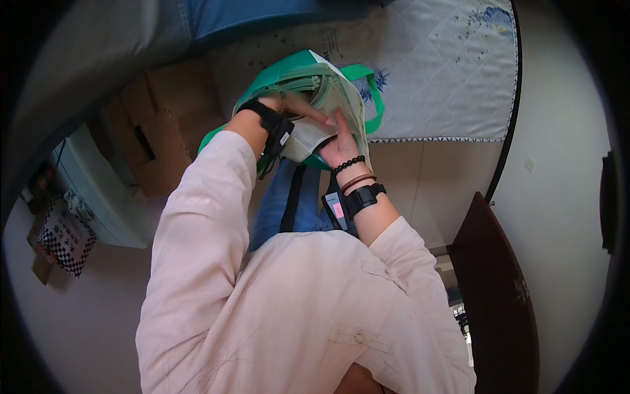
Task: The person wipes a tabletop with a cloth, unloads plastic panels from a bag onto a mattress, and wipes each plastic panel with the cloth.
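Occupying upper centre of frame, the open bag (289,67) is entered by the left hand (294,105) and the right hand (339,147); whether anything is grasped by either cannot be told.

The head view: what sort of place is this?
Probably a bedroom in a home: there is what looks like a quilted, flower-patterned mattress, brown cardboard and a dark brown panel, perhaps a door.

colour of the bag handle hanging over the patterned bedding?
The bag handle is bright green; it shows best in the head view.
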Action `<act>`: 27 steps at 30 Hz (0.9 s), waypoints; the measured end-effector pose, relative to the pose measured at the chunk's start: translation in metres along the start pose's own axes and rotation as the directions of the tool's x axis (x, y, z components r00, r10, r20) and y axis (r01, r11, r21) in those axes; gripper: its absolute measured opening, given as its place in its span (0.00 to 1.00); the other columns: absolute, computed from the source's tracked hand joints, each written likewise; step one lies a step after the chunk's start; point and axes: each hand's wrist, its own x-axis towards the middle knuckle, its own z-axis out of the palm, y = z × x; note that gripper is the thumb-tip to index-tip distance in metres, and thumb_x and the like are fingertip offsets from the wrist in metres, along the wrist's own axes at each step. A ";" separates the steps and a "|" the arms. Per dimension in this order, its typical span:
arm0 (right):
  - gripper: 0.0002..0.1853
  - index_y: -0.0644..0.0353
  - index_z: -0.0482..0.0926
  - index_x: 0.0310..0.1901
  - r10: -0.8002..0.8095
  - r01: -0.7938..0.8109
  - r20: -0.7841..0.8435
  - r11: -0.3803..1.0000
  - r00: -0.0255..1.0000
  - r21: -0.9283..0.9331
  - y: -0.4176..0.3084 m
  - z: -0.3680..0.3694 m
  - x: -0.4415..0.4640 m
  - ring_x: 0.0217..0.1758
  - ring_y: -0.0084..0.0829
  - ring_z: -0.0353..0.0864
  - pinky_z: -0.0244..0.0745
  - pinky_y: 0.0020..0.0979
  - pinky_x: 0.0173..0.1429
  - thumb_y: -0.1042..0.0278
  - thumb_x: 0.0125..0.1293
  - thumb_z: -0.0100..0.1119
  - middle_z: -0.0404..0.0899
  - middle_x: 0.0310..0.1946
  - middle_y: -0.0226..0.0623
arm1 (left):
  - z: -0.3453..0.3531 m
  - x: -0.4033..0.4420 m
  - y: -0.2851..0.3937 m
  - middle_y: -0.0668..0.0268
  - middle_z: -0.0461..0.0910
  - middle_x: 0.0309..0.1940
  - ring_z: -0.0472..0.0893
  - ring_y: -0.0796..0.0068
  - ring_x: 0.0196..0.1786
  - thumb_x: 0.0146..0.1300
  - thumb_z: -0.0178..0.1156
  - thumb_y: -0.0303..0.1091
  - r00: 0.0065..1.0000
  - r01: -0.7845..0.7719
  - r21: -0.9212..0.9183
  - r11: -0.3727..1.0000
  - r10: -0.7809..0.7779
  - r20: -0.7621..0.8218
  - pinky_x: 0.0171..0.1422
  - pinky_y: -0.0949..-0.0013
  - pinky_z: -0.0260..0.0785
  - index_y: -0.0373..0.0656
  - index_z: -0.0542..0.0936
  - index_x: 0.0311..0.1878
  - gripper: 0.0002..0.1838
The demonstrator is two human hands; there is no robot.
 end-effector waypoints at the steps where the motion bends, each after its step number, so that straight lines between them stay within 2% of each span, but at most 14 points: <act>1: 0.33 0.57 0.65 0.57 -0.001 0.001 0.002 1.000 1.000 0.002 -0.001 0.002 -0.003 0.56 0.37 0.68 0.63 0.38 0.61 0.55 0.52 0.66 0.68 0.55 0.38 | -0.001 -0.004 0.001 0.61 0.78 0.44 0.77 0.70 0.42 0.38 0.71 0.52 0.996 -0.056 -0.068 0.996 0.060 0.063 0.48 0.70 0.68 0.41 0.74 0.51 0.37; 2: 0.34 0.57 0.64 0.58 -0.051 0.051 0.004 0.997 0.999 -0.050 -0.001 0.004 -0.007 0.57 0.36 0.67 0.62 0.38 0.62 0.55 0.52 0.67 0.67 0.55 0.37 | 0.000 -0.009 0.002 0.62 0.78 0.42 0.77 0.71 0.40 0.39 0.71 0.51 0.985 -0.105 -0.140 0.985 0.122 0.122 0.46 0.71 0.69 0.39 0.75 0.50 0.36; 3: 0.35 0.57 0.63 0.58 -0.099 0.100 0.008 0.990 0.995 -0.103 0.001 0.011 -0.014 0.58 0.35 0.66 0.61 0.38 0.63 0.56 0.51 0.68 0.66 0.56 0.35 | 0.001 -0.029 0.014 0.62 0.79 0.40 0.77 0.73 0.40 0.39 0.70 0.50 0.988 0.007 -0.179 0.984 0.021 0.153 0.46 0.72 0.69 0.38 0.75 0.48 0.35; 6: 0.36 0.57 0.63 0.59 -0.145 0.152 0.051 0.966 0.988 -0.210 0.004 0.021 -0.025 0.59 0.33 0.64 0.59 0.35 0.63 0.54 0.51 0.68 0.67 0.56 0.34 | 0.000 -0.033 0.005 0.57 0.76 0.45 0.75 0.70 0.45 0.39 0.68 0.49 0.968 -0.219 -0.125 0.968 0.231 0.096 0.49 0.72 0.67 0.35 0.69 0.54 0.40; 8: 0.37 0.58 0.63 0.59 -0.208 0.216 0.059 0.932 0.976 -0.291 0.009 0.028 -0.040 0.59 0.31 0.64 0.58 0.33 0.63 0.52 0.50 0.69 0.67 0.56 0.33 | 0.004 -0.035 -0.004 0.56 0.71 0.52 0.70 0.68 0.54 0.39 0.68 0.47 0.926 -0.365 0.101 0.925 0.372 -0.057 0.59 0.72 0.60 0.33 0.61 0.60 0.46; 11: 0.41 0.61 0.59 0.61 -0.213 0.242 0.116 0.808 0.970 -0.538 0.015 0.051 -0.077 0.60 0.29 0.62 0.57 0.31 0.63 0.52 0.50 0.68 0.67 0.55 0.35 | 0.013 -0.060 -0.021 0.58 0.64 0.58 0.64 0.71 0.59 0.40 0.69 0.44 0.810 -0.574 -0.022 0.819 0.563 -0.164 0.64 0.71 0.54 0.34 0.50 0.65 0.53; 12: 0.41 0.61 0.59 0.61 -0.218 0.245 0.114 0.808 0.969 -0.535 0.018 0.054 -0.085 0.60 0.29 0.62 0.57 0.31 0.63 0.52 0.50 0.68 0.67 0.55 0.35 | 0.020 -0.085 -0.013 0.59 0.65 0.57 0.65 0.70 0.58 0.41 0.69 0.44 0.804 -0.587 -0.133 0.799 0.554 -0.218 0.64 0.71 0.55 0.35 0.55 0.64 0.49; 13: 0.43 0.62 0.56 0.62 -0.220 0.325 0.244 0.733 0.945 -0.598 0.022 0.057 -0.090 0.60 0.31 0.62 0.57 0.31 0.63 0.53 0.50 0.68 0.65 0.56 0.36 | 0.014 -0.095 -0.022 0.56 0.65 0.57 0.64 0.68 0.60 0.39 0.70 0.45 0.869 -0.482 -0.075 0.873 0.466 -0.167 0.64 0.70 0.55 0.33 0.52 0.65 0.52; 15: 0.47 0.62 0.50 0.64 -0.160 0.419 0.412 0.607 0.897 -0.675 0.027 0.069 -0.107 0.61 0.32 0.61 0.55 0.31 0.65 0.55 0.49 0.69 0.61 0.58 0.38 | 0.023 -0.133 -0.029 0.61 0.73 0.50 0.68 0.71 0.54 0.40 0.70 0.41 0.837 -0.540 -0.244 0.806 0.481 -0.260 0.60 0.69 0.60 0.33 0.67 0.57 0.40; 17: 0.51 0.62 0.47 0.65 -0.062 0.451 0.493 0.513 0.868 -0.730 0.030 0.081 -0.124 0.63 0.34 0.57 0.51 0.33 0.67 0.55 0.45 0.71 0.57 0.61 0.41 | 0.034 -0.167 -0.046 0.62 0.71 0.53 0.68 0.72 0.54 0.41 0.72 0.43 0.854 -0.503 -0.269 0.821 0.425 -0.300 0.58 0.68 0.62 0.35 0.65 0.59 0.43; 21: 0.56 0.63 0.52 0.63 0.030 0.651 0.652 0.033 0.758 -0.759 0.013 0.094 -0.150 0.64 0.50 0.54 0.47 0.43 0.66 0.43 0.35 0.71 0.53 0.62 0.51 | 0.060 -0.194 -0.058 0.61 0.69 0.55 0.69 0.69 0.55 0.42 0.72 0.44 0.783 -0.621 -0.422 0.660 0.554 -0.285 0.59 0.67 0.62 0.36 0.65 0.60 0.43; 24: 0.55 0.62 0.56 0.62 0.104 0.607 0.604 0.006 0.790 -0.795 -0.027 0.086 -0.184 0.64 0.50 0.55 0.44 0.45 0.67 0.42 0.34 0.71 0.55 0.61 0.51 | 0.085 -0.187 -0.041 0.60 0.69 0.56 0.68 0.67 0.56 0.41 0.72 0.44 0.568 -0.769 0.138 0.624 0.766 -0.300 0.60 0.67 0.60 0.37 0.65 0.60 0.42; 26: 0.46 0.63 0.59 0.61 0.112 0.541 0.591 0.293 0.799 -0.788 -0.064 0.078 -0.209 0.62 0.38 0.60 0.53 0.37 0.65 0.59 0.40 0.73 0.62 0.59 0.43 | 0.100 -0.184 0.041 0.59 0.69 0.56 0.67 0.66 0.57 0.41 0.73 0.46 0.598 -0.793 0.030 0.609 0.786 -0.156 0.62 0.67 0.58 0.36 0.65 0.59 0.43; 27: 0.43 0.64 0.60 0.61 0.119 0.531 0.606 0.372 0.786 -0.761 -0.085 0.071 -0.219 0.61 0.32 0.63 0.57 0.34 0.64 0.67 0.43 0.72 0.65 0.58 0.40 | 0.113 -0.174 0.072 0.57 0.68 0.56 0.66 0.65 0.58 0.41 0.72 0.47 0.645 -0.764 -0.212 0.610 0.731 -0.223 0.63 0.66 0.57 0.35 0.63 0.60 0.45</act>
